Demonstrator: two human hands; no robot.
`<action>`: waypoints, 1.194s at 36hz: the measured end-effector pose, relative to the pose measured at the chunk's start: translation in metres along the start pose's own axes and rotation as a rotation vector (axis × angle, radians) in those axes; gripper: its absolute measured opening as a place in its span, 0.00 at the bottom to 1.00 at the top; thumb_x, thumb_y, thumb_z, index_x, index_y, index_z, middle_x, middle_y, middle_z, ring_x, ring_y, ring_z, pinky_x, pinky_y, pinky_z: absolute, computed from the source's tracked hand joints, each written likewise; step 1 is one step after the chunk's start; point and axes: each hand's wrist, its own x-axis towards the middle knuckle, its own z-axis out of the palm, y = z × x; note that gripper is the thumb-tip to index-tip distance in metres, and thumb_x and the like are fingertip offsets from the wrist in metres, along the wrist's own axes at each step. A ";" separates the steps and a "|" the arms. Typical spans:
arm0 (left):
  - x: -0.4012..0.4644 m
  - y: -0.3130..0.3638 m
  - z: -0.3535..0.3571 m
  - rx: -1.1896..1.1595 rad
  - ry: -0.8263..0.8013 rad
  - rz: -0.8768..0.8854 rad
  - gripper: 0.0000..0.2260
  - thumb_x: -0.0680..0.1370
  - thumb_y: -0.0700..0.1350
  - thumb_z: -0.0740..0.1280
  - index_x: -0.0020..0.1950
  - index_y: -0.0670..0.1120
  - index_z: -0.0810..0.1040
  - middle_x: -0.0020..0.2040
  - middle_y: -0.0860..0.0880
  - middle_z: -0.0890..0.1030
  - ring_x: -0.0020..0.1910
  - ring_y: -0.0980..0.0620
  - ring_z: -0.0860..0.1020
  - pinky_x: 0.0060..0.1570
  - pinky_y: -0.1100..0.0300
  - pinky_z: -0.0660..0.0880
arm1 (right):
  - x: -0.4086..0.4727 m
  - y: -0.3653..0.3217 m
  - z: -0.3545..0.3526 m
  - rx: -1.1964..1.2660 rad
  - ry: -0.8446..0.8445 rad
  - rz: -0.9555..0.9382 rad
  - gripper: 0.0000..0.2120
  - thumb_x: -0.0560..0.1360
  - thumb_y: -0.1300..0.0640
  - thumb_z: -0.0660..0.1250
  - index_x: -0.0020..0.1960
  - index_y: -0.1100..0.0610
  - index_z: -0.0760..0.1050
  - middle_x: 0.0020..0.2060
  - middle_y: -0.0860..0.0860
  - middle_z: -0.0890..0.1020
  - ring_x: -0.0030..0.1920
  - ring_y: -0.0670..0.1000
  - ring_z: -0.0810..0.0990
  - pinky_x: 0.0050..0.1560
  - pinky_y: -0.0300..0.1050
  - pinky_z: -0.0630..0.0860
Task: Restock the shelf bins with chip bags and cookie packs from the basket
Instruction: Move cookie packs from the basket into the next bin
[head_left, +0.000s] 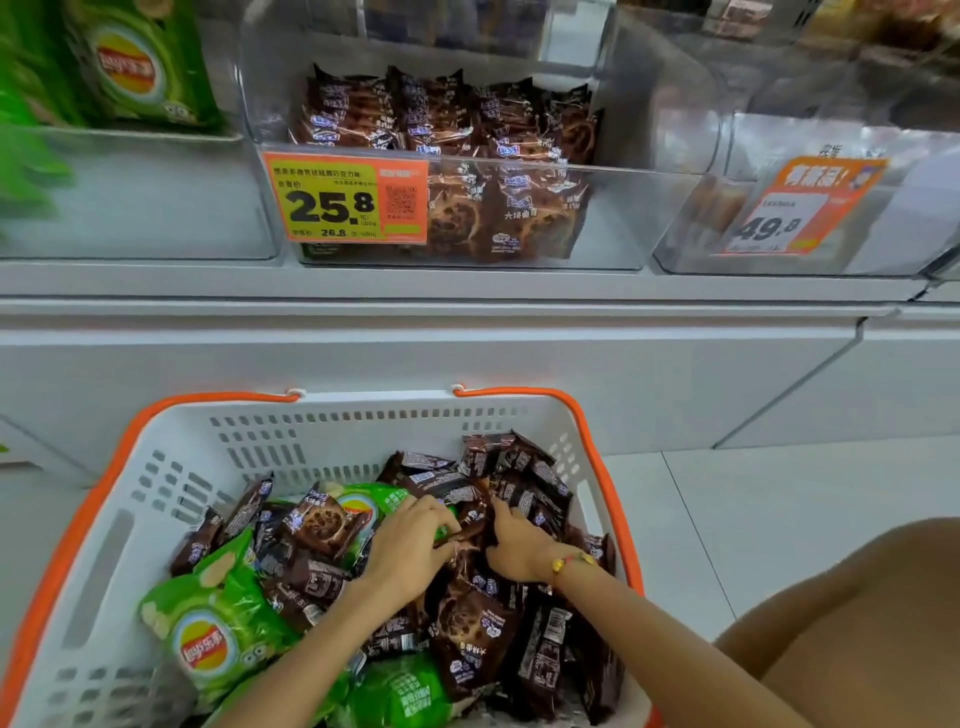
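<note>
Step in hand: gathering cookie packs (470, 525) from the basket (171, 457). My left hand (410, 545) and right hand (519, 545) both curl into the brown heap; actual grip probably started, view unclear. Packs lie jumbled, long axes mixed. Next: lift, carry up to the clear cookie bin (613, 218).

A white shelf (467, 283) ran across the twelve o'clock side. On it stood a clear bin of brown cookie packs (447, 161), a bin of green chip bags (135, 67) at ten o'clock, and another clear bin (800, 223) at two o'clock.
</note>
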 end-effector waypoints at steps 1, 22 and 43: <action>0.000 0.000 -0.004 -0.052 0.004 -0.007 0.10 0.78 0.52 0.66 0.58 0.54 0.78 0.59 0.56 0.78 0.52 0.56 0.75 0.52 0.61 0.72 | 0.004 0.002 -0.003 0.045 -0.014 -0.001 0.37 0.78 0.59 0.60 0.78 0.59 0.41 0.73 0.62 0.58 0.67 0.62 0.68 0.61 0.51 0.72; -0.010 0.049 -0.153 -1.504 0.251 -0.056 0.15 0.75 0.47 0.67 0.60 0.44 0.79 0.53 0.46 0.84 0.56 0.51 0.81 0.60 0.55 0.72 | -0.091 -0.067 -0.189 0.382 0.069 -0.358 0.06 0.75 0.56 0.70 0.49 0.57 0.76 0.45 0.55 0.80 0.45 0.48 0.77 0.46 0.39 0.72; 0.042 0.148 -0.317 -0.997 0.522 0.313 0.06 0.77 0.43 0.69 0.53 0.50 0.78 0.49 0.54 0.83 0.47 0.62 0.81 0.42 0.69 0.77 | -0.151 -0.076 -0.302 0.308 1.169 -0.710 0.10 0.75 0.64 0.66 0.49 0.49 0.78 0.39 0.43 0.82 0.42 0.44 0.79 0.41 0.34 0.74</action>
